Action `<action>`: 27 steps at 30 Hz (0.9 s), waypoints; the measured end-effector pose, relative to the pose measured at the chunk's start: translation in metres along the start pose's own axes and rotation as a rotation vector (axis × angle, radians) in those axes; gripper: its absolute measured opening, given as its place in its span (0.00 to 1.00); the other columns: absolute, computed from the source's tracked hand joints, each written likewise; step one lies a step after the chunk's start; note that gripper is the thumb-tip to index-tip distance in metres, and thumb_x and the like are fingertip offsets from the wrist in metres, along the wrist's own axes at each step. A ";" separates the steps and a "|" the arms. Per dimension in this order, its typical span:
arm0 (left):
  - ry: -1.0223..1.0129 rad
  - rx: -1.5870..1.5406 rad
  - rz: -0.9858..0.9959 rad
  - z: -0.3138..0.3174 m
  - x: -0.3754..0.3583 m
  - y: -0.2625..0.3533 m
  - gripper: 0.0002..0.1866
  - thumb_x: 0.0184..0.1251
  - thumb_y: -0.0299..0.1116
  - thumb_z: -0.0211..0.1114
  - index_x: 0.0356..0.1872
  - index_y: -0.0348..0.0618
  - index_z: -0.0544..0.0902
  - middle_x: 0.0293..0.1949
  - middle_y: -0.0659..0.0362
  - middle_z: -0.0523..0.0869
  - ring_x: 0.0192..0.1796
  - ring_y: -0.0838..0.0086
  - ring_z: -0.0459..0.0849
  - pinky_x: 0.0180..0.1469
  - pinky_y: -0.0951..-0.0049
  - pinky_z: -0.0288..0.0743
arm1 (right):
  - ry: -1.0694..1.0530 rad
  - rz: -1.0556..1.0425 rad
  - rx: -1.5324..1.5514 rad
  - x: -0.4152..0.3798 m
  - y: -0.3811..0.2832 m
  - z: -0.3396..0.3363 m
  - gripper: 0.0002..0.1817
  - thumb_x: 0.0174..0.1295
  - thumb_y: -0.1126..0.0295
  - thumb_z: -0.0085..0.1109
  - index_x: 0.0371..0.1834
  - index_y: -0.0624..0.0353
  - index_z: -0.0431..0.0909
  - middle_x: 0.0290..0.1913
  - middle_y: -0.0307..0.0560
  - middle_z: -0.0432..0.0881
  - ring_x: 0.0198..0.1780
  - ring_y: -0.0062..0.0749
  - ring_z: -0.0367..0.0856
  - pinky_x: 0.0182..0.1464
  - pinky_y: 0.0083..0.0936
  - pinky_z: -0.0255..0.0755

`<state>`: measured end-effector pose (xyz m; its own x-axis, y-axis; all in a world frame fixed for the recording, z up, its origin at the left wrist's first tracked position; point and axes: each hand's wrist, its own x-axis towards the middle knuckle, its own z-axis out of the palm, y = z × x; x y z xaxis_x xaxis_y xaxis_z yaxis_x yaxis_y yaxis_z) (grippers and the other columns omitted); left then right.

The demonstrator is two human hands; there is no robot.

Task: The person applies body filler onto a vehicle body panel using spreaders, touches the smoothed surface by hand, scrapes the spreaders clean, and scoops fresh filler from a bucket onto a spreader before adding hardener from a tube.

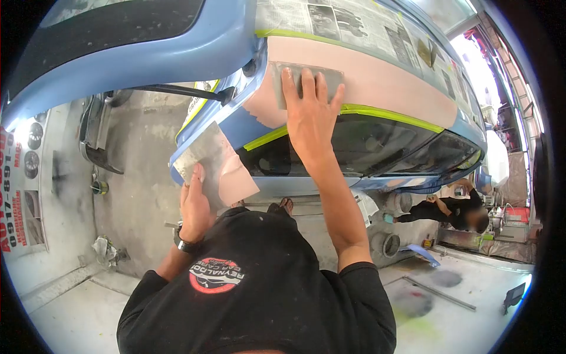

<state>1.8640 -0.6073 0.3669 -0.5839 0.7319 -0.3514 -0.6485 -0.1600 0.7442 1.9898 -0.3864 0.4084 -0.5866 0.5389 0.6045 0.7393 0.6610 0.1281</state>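
My right hand (312,115) lies with spread fingers over a thin grey sheet (327,76), pressing it against the pink filler (377,76) on the blue car's roof edge. Lower left, my left hand (196,203) holds a flat board (206,144) by its lower left edge, thumb on top. Pink filler paste (234,177) covers the board's right part. Green tape (377,112) runs along the top of the dark side window (365,144), just below the filler.
Newspaper (354,23) covers the roof. The raised blue tailgate (224,53) and its black strut (177,91) are at upper left. A bumper (94,133) stands at left. Another person in dark clothes (454,209) is at right, near buckets (401,202).
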 end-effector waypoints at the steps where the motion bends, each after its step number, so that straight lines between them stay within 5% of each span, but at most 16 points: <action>1: 0.005 -0.001 -0.006 0.000 0.000 -0.001 0.21 0.81 0.42 0.54 0.63 0.37 0.74 0.56 0.58 0.82 0.55 0.70 0.84 0.56 0.65 0.80 | -0.005 -0.009 -0.013 0.001 0.000 0.002 0.26 0.67 0.69 0.51 0.69 0.49 0.70 0.63 0.54 0.72 0.65 0.57 0.72 0.66 0.74 0.55; 12: 0.052 -0.001 -0.002 -0.003 0.014 -0.007 0.22 0.80 0.42 0.56 0.64 0.38 0.73 0.58 0.57 0.82 0.56 0.68 0.84 0.57 0.65 0.80 | -0.001 -0.086 -0.012 -0.054 -0.005 0.032 0.28 0.65 0.66 0.51 0.71 0.48 0.72 0.64 0.52 0.71 0.64 0.54 0.71 0.61 0.65 0.64; 16: -0.009 -0.001 0.023 -0.003 0.015 -0.005 0.22 0.80 0.42 0.55 0.65 0.37 0.73 0.58 0.57 0.81 0.56 0.68 0.84 0.57 0.65 0.80 | -0.119 -0.041 0.030 -0.075 -0.002 0.020 0.31 0.61 0.72 0.55 0.72 0.42 0.72 0.63 0.48 0.73 0.64 0.51 0.72 0.64 0.64 0.62; 27: 0.012 0.021 0.012 -0.006 0.010 -0.007 0.23 0.81 0.43 0.53 0.65 0.36 0.72 0.58 0.56 0.81 0.56 0.68 0.84 0.57 0.65 0.80 | -0.001 -0.031 -0.031 -0.003 0.008 0.001 0.26 0.66 0.68 0.51 0.70 0.46 0.71 0.63 0.52 0.74 0.65 0.55 0.73 0.66 0.73 0.55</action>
<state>1.8596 -0.6030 0.3547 -0.5972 0.7222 -0.3490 -0.6309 -0.1543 0.7603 1.9967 -0.3825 0.4071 -0.6093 0.5190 0.5995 0.7308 0.6610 0.1705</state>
